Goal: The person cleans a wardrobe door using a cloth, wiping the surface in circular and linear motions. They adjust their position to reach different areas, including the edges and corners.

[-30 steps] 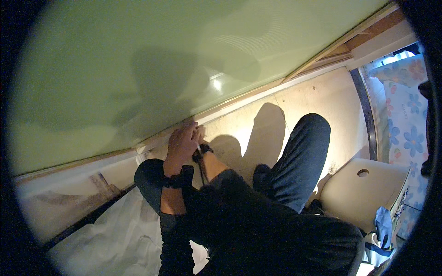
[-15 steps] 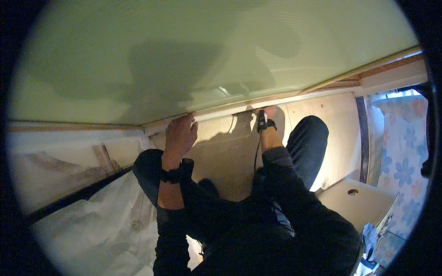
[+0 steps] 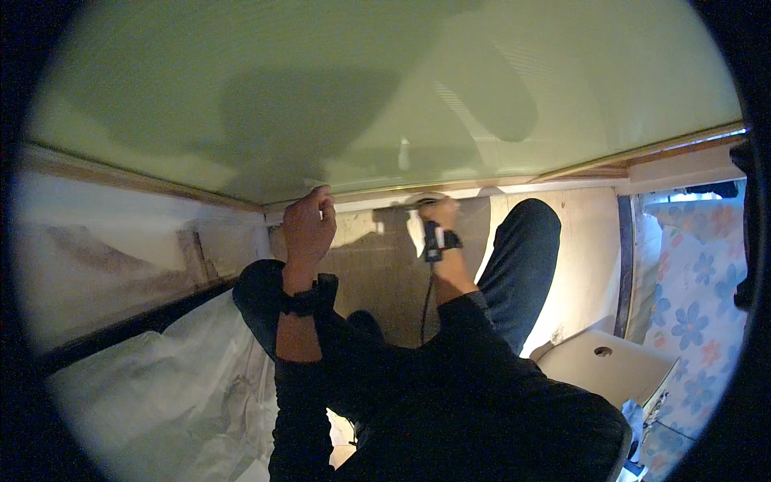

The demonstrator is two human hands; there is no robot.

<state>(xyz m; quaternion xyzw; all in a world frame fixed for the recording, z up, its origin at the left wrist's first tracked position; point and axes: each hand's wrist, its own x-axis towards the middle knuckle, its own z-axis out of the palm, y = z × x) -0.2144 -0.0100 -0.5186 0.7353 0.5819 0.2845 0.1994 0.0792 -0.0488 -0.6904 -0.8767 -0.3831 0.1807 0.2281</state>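
Observation:
A large glossy green panel [image 3: 321,104] fills the far side, edged below by a thin wooden strip [image 3: 498,182]. My left hand [image 3: 309,231] is up against that edge near the corner, its fingers curled; anything within them is hidden. Farther right along the strip, my right hand [image 3: 439,213] is closed and smeared by motion. A greyish thing at its fingertips is too blurred to name. A black device [image 3: 434,243] with a cable sits at my right wrist, and a black band [image 3: 303,301] is round my left wrist.
A stained pale wall [image 3: 104,249] is on the left, above crumpled translucent sheeting [image 3: 177,394]. My raised right knee [image 3: 526,241] is close to the right arm. Behind it stand a pale box with a round hole [image 3: 598,373] and a flowered curtain [image 3: 695,297].
My right hand has shifted left along the strip, closer to my left hand. The left hand stays at the edge near the corner. The whole view has tilted slightly.

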